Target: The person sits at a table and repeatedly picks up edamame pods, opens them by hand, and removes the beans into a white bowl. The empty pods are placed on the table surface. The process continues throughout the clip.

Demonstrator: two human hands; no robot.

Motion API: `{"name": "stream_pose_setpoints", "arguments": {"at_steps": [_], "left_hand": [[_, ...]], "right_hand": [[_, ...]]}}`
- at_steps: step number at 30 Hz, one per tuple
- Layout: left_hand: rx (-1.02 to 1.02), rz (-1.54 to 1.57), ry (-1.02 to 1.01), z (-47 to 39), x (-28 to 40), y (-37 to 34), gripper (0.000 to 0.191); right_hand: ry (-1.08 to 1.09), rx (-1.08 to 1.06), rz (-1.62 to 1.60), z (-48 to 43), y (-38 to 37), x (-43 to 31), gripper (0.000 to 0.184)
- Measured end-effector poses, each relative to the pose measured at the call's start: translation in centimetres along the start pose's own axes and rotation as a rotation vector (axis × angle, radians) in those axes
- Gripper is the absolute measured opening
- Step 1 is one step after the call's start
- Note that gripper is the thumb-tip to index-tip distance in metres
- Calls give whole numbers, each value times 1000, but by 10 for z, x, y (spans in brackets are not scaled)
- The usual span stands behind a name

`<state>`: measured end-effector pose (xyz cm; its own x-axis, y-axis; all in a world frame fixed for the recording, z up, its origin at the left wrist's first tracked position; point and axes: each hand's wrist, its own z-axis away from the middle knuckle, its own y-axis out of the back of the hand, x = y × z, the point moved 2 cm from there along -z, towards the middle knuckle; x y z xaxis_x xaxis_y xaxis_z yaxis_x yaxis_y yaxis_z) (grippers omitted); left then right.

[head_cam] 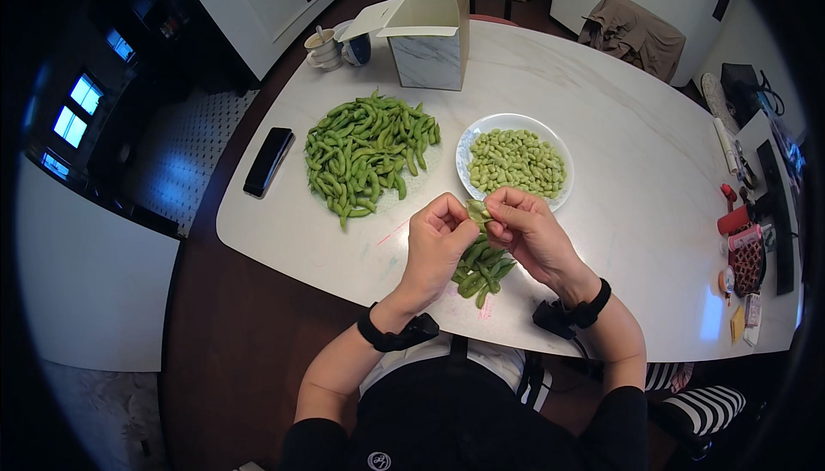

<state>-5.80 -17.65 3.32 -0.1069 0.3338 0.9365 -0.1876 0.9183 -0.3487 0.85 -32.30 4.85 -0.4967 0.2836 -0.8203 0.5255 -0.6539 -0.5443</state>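
Between my two hands is one green edamame pod (pixel 478 211), pinched at its left side by my left hand (pixel 440 239) and at its right by my right hand (pixel 532 229). A pale patch shows at its right edge, by my right thumb. Just beyond my right hand stands a white plate (pixel 568 178) with a blue pattern, holding many shelled beans (pixel 515 161). Below my hands lies a small heap of pods or empty shells (pixel 480 271), partly hidden by them. A large heap of whole edamame pods (pixel 367 149) spreads over the table to the left.
A black phone (pixel 269 161) lies near the left edge of the marble-patterned table (pixel 619 181). Farther back stand an open cardboard box (pixel 427 58), a striped mug (pixel 323 52) with a spoon and a dark blue mug (pixel 358 52). Small items, including a patterned pouch (pixel 747 268), line the right edge.
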Motion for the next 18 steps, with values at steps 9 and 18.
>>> {"name": "stream_pose_setpoints", "arguments": {"at_steps": [9, 18], "left_hand": [[92, -342, -165, -6, 15, 3, 19], [96, -786, -481, 6, 26, -9, 29]], "right_hand": [[443, 188, 763, 4, -6, 0, 12], [578, 243, 902, 7, -12, 1, 11]]}}
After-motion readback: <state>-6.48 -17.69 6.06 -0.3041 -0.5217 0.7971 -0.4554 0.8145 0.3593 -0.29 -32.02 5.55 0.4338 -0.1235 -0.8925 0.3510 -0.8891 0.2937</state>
